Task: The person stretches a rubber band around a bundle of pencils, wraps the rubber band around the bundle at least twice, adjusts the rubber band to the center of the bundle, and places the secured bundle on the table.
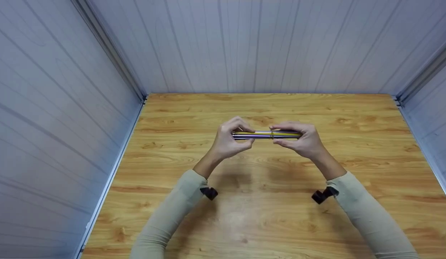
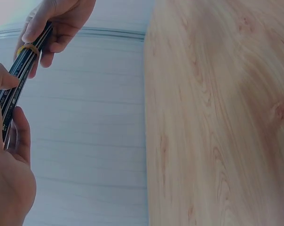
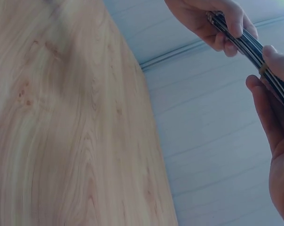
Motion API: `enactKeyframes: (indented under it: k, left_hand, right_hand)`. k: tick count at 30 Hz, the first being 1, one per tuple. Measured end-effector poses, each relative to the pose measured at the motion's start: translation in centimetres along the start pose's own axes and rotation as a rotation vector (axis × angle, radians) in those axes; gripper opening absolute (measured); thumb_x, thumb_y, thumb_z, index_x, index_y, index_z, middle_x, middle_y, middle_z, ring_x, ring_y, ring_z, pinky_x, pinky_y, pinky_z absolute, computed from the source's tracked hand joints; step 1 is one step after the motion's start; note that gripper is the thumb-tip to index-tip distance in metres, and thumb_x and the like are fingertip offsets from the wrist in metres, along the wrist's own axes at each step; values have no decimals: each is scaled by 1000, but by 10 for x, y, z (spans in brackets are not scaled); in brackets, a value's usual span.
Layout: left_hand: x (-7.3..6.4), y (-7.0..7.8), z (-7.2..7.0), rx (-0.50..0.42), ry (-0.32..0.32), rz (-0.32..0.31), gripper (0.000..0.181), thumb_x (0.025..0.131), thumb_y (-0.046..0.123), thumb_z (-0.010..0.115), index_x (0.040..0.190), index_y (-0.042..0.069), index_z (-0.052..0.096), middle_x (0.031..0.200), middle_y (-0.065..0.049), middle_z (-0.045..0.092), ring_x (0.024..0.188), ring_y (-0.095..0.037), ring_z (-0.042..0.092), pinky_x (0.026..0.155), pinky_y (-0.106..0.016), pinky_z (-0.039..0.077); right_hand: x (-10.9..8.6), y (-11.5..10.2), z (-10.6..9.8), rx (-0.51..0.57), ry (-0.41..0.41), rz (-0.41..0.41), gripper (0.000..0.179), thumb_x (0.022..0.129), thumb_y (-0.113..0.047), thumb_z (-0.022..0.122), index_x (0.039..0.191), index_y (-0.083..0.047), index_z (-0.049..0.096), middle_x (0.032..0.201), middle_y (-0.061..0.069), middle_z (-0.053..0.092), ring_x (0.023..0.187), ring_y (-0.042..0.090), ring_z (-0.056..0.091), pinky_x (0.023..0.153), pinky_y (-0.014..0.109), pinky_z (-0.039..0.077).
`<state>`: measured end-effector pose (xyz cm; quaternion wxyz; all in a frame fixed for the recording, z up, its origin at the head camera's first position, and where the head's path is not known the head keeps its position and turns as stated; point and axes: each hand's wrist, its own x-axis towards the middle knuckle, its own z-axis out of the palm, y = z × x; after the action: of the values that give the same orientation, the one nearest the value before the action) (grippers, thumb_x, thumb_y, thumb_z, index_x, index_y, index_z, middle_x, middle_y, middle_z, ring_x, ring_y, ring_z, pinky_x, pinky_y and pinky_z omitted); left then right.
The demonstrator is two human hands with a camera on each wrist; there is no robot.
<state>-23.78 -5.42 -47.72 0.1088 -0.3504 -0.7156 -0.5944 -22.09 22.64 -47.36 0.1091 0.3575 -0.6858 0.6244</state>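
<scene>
A bundle of pencils [image 1: 262,135], dark, striped and yellow in places, is held level above the table between both hands. My left hand [image 1: 228,138] grips its left end, thumb on the near side and fingers on the far side. My right hand [image 1: 306,139] holds the right end the same way, and the palm hides that tip. A yellowish rubber band [image 2: 29,48] circles the bundle beside the right fingertips. In the right wrist view the band [image 3: 263,68] sits close to the right thumb, with the left hand [image 3: 210,21] at the far end.
The wood-grain table [image 1: 251,216] lies under both hands. Pale panelled walls stand at the back [image 1: 240,46], the left [image 1: 57,108] and the right [image 1: 435,108]. Dark wrist cameras hang below the left cuff [image 1: 210,193] and the right cuff [image 1: 319,196].
</scene>
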Motion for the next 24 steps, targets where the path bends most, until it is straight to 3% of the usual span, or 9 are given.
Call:
enactKeyframes:
  k: [7, 15, 24]
  left_hand:
    - [-1, 1, -4, 14, 13, -10, 17, 86, -5, 85, 103, -2, 81, 106, -23, 76, 96, -12, 70, 81, -30, 63]
    - [1, 7, 1, 56, -25, 27, 16, 86, -5, 84, 101, -4, 78, 105, -22, 74, 93, -19, 71, 81, -25, 62]
    - [0, 7, 5, 120, -68, 41, 16, 87, -6, 84, 101, 0, 80, 104, -19, 74, 90, -28, 73, 83, -27, 62]
  right_hand:
    - [1, 1, -4, -9, -2, -17, 29, 84, 27, 81, 111, 15, 80, 115, -9, 85, 101, 8, 81, 82, 20, 66]
    - [1, 2, 0, 14, -33, -52, 30, 85, 28, 79, 112, 14, 81, 116, -4, 86, 100, 7, 83, 82, 21, 67]
    - [6, 6, 6, -135, -78, -206, 39, 78, 28, 85, 112, 9, 85, 101, 33, 82, 107, -1, 82, 84, 18, 65]
